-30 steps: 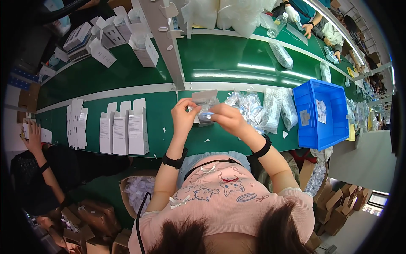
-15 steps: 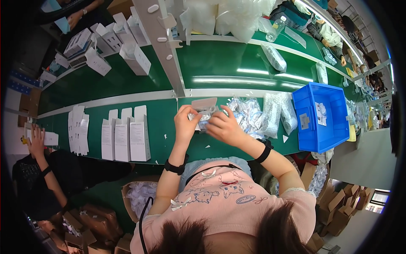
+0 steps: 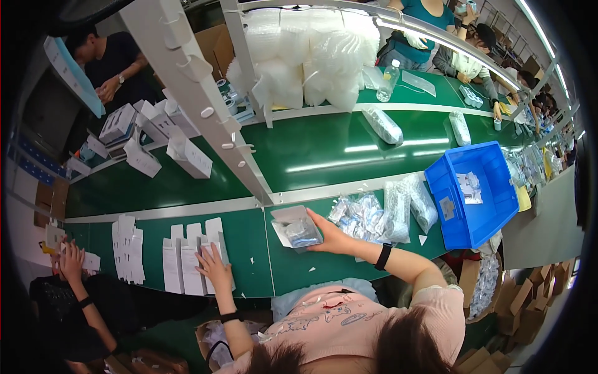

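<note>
My right hand [image 3: 328, 234] is closed on the right side of a small white box [image 3: 288, 215] with its top flap raised. Inside that box lies a clear plastic bag with something whitish and blue in it. Over to the left, my left hand [image 3: 215, 270] lies with fingers spread on a row of upright white cartons [image 3: 192, 268], touching the rightmost ones. Just right of the held box is a pile of small clear bags [image 3: 360, 216] with white and blue contents.
Bubble-wrapped packs [image 3: 397, 212] lie beside a blue bin [image 3: 443, 209] on the right. Flat white cartons [image 3: 127, 249] lie at left, near a co-worker's hand [image 3: 71, 262]. A metal post [image 3: 205, 112] rises behind the bench. Paper scraps dot the green bench top [image 3: 249, 227].
My left hand has left the small box and moved left onto the white cartons. My right hand now holds the box by itself. The whole view has shifted.
</note>
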Available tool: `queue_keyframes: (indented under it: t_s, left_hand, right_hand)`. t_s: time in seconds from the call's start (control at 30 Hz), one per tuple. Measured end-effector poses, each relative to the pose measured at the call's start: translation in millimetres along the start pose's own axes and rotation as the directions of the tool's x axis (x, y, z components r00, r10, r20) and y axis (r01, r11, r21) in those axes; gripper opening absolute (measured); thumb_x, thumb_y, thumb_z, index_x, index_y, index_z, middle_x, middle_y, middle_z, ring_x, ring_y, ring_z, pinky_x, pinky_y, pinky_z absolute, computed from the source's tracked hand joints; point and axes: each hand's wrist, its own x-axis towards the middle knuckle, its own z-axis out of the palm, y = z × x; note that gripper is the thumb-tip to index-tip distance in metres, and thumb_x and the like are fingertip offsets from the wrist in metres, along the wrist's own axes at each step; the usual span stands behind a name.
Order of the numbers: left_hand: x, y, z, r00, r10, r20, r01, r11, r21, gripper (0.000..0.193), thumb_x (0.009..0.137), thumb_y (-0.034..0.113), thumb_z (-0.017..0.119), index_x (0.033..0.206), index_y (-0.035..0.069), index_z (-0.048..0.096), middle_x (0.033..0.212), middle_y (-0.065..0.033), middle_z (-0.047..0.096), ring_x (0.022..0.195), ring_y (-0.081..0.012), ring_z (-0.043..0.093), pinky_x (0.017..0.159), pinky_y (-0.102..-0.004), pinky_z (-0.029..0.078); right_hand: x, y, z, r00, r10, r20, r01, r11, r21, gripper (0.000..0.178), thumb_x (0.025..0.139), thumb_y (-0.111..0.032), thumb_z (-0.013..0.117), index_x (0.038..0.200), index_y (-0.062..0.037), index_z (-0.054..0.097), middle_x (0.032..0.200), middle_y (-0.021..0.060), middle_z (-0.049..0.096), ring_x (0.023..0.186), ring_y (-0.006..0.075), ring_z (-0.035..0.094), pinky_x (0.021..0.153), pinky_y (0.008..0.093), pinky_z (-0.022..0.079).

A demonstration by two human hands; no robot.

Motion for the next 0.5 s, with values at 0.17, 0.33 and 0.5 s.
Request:
queue_keyframes:
  t_s: [0.17,0.33,0.5]
  left_hand:
    - [-39,85,-13,0.979,0.19,0.078,-0.177,0.973,-0.147,0.094,0.057,0.017,0.074,0.134,0.016,0.021,0.138,-0.0194,0.013,0.126,-0.0384,0.015,0.093,-0.0589,0.021]
    - [-37,130,-20,0.885,0.306,0.352,-0.161,0.909,-0.384,0.093,0.056,0.028,0.076,0.131,0.008,0.025,0.133,-0.0223,0.02,0.121,-0.0392,0.023,0.094,-0.0509,0.025]
    - [17,149,-5,0.803,0.425,0.418,-0.207,0.856,-0.473,0.09,0.06,0.032,0.074,0.129,0.001,0.024,0.131,-0.0227,0.025,0.12,-0.0371,0.026,0.096,-0.0421,0.027]
  right_hand:
    - [46,4,-62,0.97,0.193,-0.147,-0.136,0.936,0.325,0.097,0.06,-0.01,0.073,0.135,-0.0047,0.011,0.13,0.0146,0.033,0.117,0.0228,0.037,0.095,0.0333,0.032]
    - [121,51,-129,0.947,0.091,-0.309,0.002,0.958,0.286,0.097,0.058,-0.006,0.072,0.135,-0.0075,0.013,0.126,0.0122,0.038,0.115,0.0218,0.039,0.094,0.0323,0.034]
    - [158,98,-144,0.935,0.047,-0.351,-0.036,0.999,0.039,0.099,0.056,-0.008,0.074,0.134,-0.0067,0.014,0.128,0.014,0.035,0.117,0.0265,0.038,0.095,0.0344,0.034]
